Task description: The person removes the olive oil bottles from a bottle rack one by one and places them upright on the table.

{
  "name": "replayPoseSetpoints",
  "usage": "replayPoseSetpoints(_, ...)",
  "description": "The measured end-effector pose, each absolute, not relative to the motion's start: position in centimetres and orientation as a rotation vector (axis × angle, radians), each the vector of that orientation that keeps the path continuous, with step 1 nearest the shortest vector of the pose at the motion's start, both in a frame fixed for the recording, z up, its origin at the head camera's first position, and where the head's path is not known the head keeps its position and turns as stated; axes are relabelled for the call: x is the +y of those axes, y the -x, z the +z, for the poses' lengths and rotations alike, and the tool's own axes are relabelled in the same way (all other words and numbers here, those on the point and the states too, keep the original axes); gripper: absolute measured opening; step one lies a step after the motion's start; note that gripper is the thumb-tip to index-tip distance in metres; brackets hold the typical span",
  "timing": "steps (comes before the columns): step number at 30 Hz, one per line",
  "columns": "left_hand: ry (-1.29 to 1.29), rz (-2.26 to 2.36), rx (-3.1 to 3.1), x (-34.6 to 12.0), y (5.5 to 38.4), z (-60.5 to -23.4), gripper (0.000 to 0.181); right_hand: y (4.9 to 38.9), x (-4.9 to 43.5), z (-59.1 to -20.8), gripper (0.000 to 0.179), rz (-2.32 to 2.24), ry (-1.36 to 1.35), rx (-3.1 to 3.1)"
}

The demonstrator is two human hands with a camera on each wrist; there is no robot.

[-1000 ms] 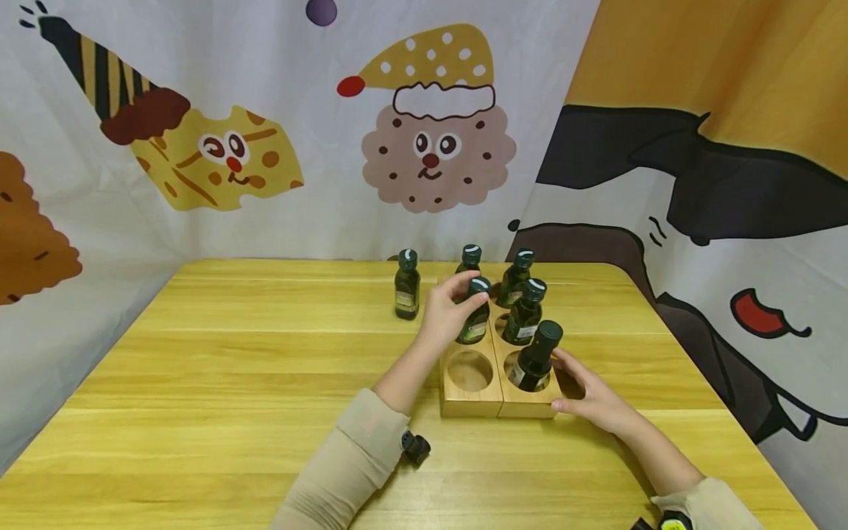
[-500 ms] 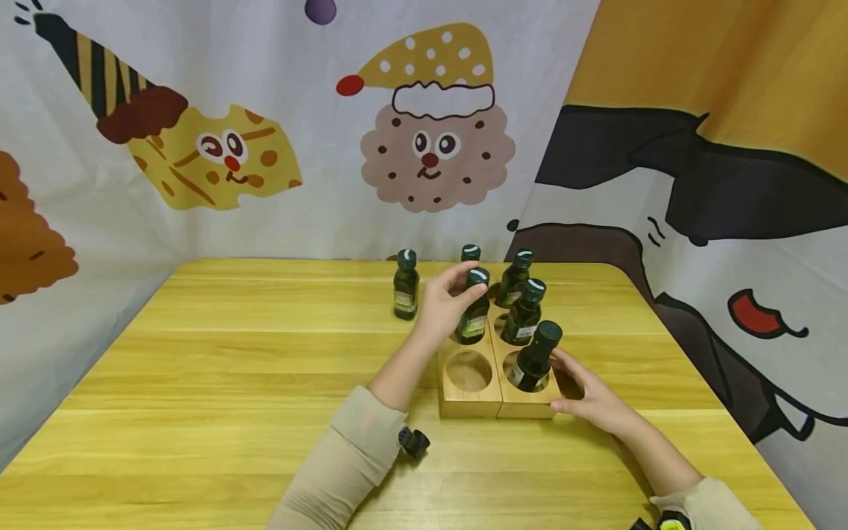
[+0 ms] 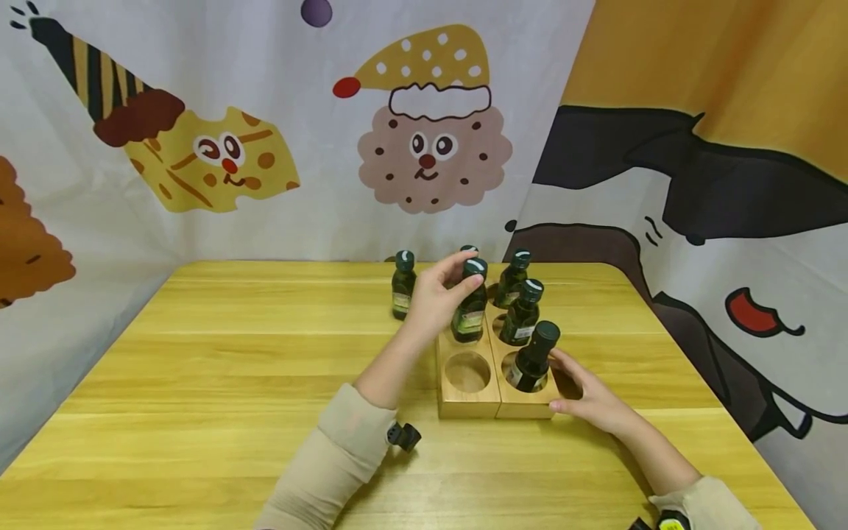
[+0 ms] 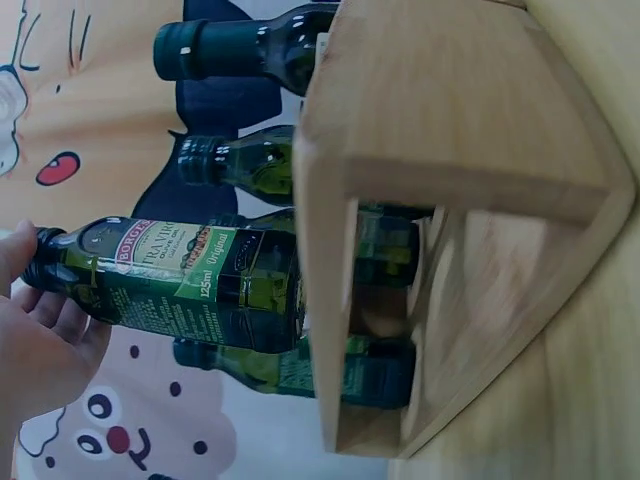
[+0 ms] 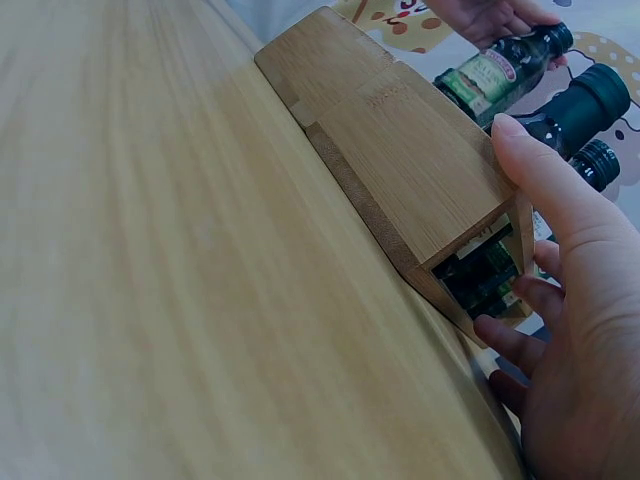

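My left hand [image 3: 433, 294] pinches a small dark green olive oil bottle [image 3: 470, 316] by its cap, thumb on the near side. In the left wrist view this olive oil bottle [image 4: 190, 275] has its base at about the top face of the wooden bottle rack [image 4: 480, 90]. At the front right corner of the wooden rack [image 3: 470, 409], my right hand [image 3: 589, 397] holds on, its thumb [image 5: 545, 175] on the front edge and fingers curled at the open side. A taller-necked bottle [image 3: 533, 361] leans in the front right hole; a bare hole [image 3: 467, 373] lies beside it.
Two more green bottles stand in the right row, the middle bottle [image 3: 521, 315] and the back bottle [image 3: 512, 280]. Another bottle cap [image 3: 468, 250] shows behind my left hand. A lone bottle [image 3: 403, 287] stands on the table left of the rack. A printed curtain [image 3: 265, 44] hangs behind.
My left hand has raised the olive oil bottle slightly and drawn it a little left. My right hand and the rack have stayed in place.
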State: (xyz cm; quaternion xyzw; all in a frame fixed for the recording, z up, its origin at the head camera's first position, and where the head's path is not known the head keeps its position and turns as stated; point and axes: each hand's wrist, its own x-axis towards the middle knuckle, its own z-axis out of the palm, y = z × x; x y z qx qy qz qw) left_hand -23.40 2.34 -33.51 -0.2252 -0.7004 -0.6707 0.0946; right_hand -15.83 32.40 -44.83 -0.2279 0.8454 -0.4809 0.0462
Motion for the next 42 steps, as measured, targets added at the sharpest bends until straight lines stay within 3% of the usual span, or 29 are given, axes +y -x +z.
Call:
replayPoseSetpoints(25, 0.603, -1.97, -2.094, -3.7, 23.0, -32.0, 0.036, 15.8, 32.6, -45.0, 0.085, -1.467, 0.713, 2.587)
replayPoseSetpoints(42, 0.591, -1.904, -2.124, -8.7, 23.8, -33.2, 0.038, 15.9, 32.5, -45.0, 0.085, -1.46, 0.712, 2.6)
